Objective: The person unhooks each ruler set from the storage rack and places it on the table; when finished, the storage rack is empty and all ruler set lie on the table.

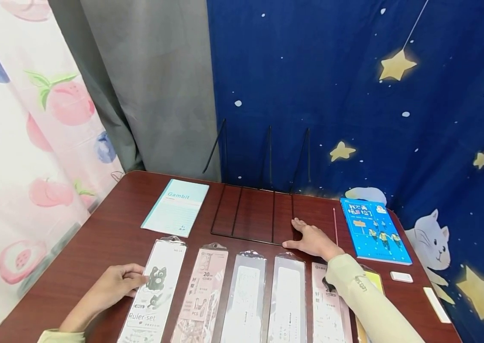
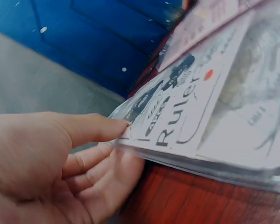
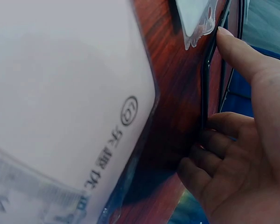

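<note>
My left hand [image 1: 115, 286] pinches the left edge of a clear-sleeved ruler set [image 1: 156, 286] printed with black cartoon animals. In the left wrist view the thumb [image 2: 95, 128] lies on top of the sleeve and the fingers are under its edge. My right hand [image 1: 312, 239] rests at the near right corner of a black wire rack [image 1: 252, 239], thumb and fingers spread. The right wrist view has the thumb [image 3: 240, 51] against the rack's black wire [image 3: 205, 84]. Beside the ruler set lies a pink ruler pack [image 1: 201, 290].
Two white-backed packs [image 1: 244, 295] [image 1: 287, 300], another pink pack [image 1: 327, 305] and a yellow pack [image 1: 374, 280] continue the row. A Gambit notebook [image 1: 176, 207] lies back left. At right are a red pencil [image 1: 335, 224], blue book [image 1: 375, 231], eraser [image 1: 401, 277] and white strip [image 1: 436, 305].
</note>
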A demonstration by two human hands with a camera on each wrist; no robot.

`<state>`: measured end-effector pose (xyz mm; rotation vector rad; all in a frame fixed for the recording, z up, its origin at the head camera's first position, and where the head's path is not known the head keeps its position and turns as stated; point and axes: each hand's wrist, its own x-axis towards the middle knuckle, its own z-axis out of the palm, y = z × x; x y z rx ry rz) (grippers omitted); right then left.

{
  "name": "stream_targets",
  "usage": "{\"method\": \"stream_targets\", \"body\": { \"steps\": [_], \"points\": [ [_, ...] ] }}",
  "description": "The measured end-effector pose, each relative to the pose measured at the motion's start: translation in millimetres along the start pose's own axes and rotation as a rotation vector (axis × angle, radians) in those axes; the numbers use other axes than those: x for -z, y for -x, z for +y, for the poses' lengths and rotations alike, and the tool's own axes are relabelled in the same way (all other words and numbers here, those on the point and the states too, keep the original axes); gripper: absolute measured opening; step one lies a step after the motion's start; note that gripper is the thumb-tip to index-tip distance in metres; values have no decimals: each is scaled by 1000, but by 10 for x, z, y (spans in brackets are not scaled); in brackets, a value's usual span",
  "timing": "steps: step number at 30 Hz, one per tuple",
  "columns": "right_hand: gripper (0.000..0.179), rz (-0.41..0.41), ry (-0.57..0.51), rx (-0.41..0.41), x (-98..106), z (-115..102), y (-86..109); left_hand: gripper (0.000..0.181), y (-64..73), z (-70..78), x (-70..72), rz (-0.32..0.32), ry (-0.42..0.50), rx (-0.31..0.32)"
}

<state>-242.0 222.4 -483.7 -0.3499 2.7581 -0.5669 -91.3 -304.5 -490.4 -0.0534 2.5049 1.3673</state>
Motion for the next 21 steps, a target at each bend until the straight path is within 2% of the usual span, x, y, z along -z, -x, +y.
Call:
{"method": "stream_targets", "body": {
  "steps": [4, 7, 11, 13, 15, 17, 21],
  "points": [
    [98, 4, -3, -7, 1, 16, 20, 24, -49, 110, -45, 75, -193, -2],
    [98, 7, -8, -11, -9, 45, 25, 18, -88, 185, -87, 115, -299, 7],
    [100, 2, -12, -14, -32, 96, 6, 20, -162, 264, -104, 139, -389, -4],
    [100, -5, -19, -16, -53, 113, -12, 24, -204, 316, -104, 170, -447, -34],
    [99, -5, -35, -12, -68, 123, -20, 31, -279, 405, -118, 217, -500, -84],
    [98, 1, -63, -12, -83, 121, -10, 41, -372, 527, -160, 266, -536, -165],
    [96, 43, -128, -7, -88, 24, 121, 61, -556, 774, -342, 372, -578, -413]
  ]
}}
